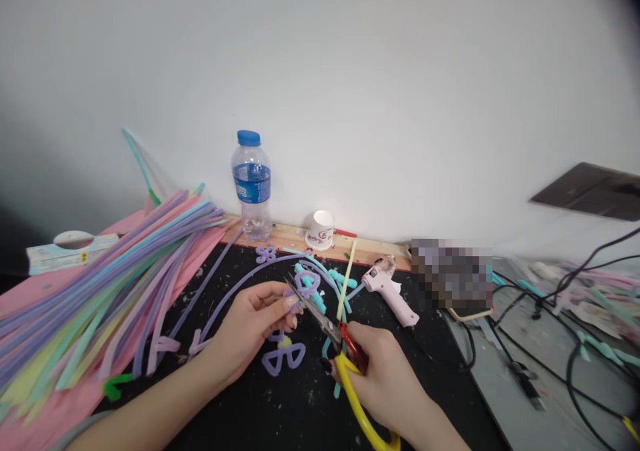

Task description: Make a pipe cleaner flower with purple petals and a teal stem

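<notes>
Between the thumb and fingers of my left hand (265, 314) is a purple pipe cleaner piece (307, 282) bent into a loop. My right hand (383, 374) holds yellow-handled scissors (360, 407), their blades pointing up and left, with the tips at the purple piece by my left fingertips. A red part of the scissors shows under my right fingers. Below my left hand, a purple looped shape (284, 357) with a yellow middle lies on the black mat (235, 404). Teal curled pieces (343, 279) lie behind the blades.
Many pastel pipe cleaners (125, 284) are heaped at left. A water bottle (253, 187) and a paper cup (321, 231) stand along the wall. A glue gun (393, 291) lies right of the scissors, near a blurred-out object (453, 274). Black cables (525, 344) cross the grey surface at right.
</notes>
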Tool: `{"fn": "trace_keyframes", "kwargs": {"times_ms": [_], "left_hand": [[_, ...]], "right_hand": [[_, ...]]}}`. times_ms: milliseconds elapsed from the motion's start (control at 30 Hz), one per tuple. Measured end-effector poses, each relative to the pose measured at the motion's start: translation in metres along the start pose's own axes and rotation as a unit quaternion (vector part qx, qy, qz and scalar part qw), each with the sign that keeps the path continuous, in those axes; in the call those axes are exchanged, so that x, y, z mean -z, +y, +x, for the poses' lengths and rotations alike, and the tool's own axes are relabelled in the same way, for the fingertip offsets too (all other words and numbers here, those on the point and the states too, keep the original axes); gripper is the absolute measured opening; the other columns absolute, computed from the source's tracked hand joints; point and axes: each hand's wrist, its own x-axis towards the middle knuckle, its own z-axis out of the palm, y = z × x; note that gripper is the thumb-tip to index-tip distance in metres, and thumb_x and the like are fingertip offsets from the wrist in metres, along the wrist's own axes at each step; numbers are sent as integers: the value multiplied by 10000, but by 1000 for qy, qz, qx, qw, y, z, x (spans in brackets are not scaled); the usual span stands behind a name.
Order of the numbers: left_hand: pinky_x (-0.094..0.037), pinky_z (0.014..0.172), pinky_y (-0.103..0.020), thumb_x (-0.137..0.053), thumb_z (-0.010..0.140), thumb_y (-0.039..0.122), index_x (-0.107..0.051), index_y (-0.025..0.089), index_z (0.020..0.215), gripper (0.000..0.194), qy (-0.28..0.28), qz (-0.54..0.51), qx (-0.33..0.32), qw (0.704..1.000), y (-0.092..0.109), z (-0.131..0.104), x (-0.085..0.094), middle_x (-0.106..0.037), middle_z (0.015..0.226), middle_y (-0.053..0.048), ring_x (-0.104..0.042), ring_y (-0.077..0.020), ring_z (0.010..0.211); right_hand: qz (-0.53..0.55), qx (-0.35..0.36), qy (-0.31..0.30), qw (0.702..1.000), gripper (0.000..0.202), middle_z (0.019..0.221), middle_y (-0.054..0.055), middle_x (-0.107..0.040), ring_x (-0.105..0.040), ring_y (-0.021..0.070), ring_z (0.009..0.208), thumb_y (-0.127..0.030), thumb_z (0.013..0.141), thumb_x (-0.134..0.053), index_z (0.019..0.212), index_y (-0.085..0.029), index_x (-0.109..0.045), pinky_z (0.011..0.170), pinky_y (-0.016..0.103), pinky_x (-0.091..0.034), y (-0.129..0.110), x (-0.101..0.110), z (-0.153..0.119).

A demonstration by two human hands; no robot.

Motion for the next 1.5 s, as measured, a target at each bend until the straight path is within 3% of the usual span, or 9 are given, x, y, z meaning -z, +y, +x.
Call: {"fn": "trace_keyframes", "kwargs": {"times_ms": [467,667,800,867,933,1033,1167,1333,1500], "left_hand": [[-445,501,-160,-730,695,242,-672,157,688,103,-8,3,5,1000,0,-1,1,-615,577,15,-534,-74,512],[-450,505,-157,-725,700,246,-677,165,707,94,-11,10,6,1000,-3,-2,2,-637,596,6,-539,-73,511],[-466,515,-178,-720,698,261,-678,173,720,100,2,67,-11,998,-5,-2,1,-655,600,-5,-556,-90,508],[-477,523,-193,-711,705,263,-676,176,724,96,-4,108,-20,994,-5,-2,1,-664,592,-10,-575,-104,509],[-479,521,-203,-701,712,263,-670,174,720,94,-17,148,-25,989,-4,-3,-1,-658,559,-11,-585,-117,502],[-469,514,-204,-684,725,260,-659,170,723,93,-38,190,-30,981,-4,-5,-3,-644,529,-5,-586,-122,496],[-457,529,-203,-639,767,260,-646,168,742,95,-77,222,-33,971,-5,-10,-5,-639,545,8,-580,-115,516],[-446,532,-211,-617,769,218,-635,157,743,69,-128,226,-3,966,-8,-14,-10,-623,539,19,-569,-116,514],[-451,547,-224,-615,767,215,-624,153,718,80,-146,211,7,966,-11,-14,-13,-608,547,19,-570,-120,519]], "right_hand": [[45,2,3,999,293,546,-58,-369,-309,94,502,-263,756,-537,581,-203,-310,471,223,-221,0,0,0],[46,-23,81,995,324,536,-60,-337,-324,106,499,-332,800,-505,598,-220,-277,465,222,-241,8,12,7],[-38,-77,133,987,211,566,-43,-432,-420,139,514,-339,780,-544,659,-218,-420,488,239,-292,16,10,12],[-45,-95,139,985,134,605,-28,-500,-490,167,546,-348,779,-557,788,-220,-516,513,256,-342,20,6,13],[-28,-100,147,984,204,665,-5,-560,-552,195,607,-352,780,-572,929,-213,-551,560,284,-402,23,2,15],[2,-57,176,983,229,842,59,-609,-592,229,785,-268,784,-576,997,-186,-560,693,335,-466,24,2,16],[41,76,229,970,221,1030,101,-567,-543,247,982,-171,795,-547,1014,-192,-563,853,383,-454,17,7,11],[100,206,114,967,270,1038,93,-584,-550,214,984,-112,833,-515,1087,-196,-555,848,340,-478,3,2,1],[124,244,103,956,204,893,77,-612,-568,179,831,-77,884,-447,977,-182,-596,740,300,-500,-1,-4,1]]}}
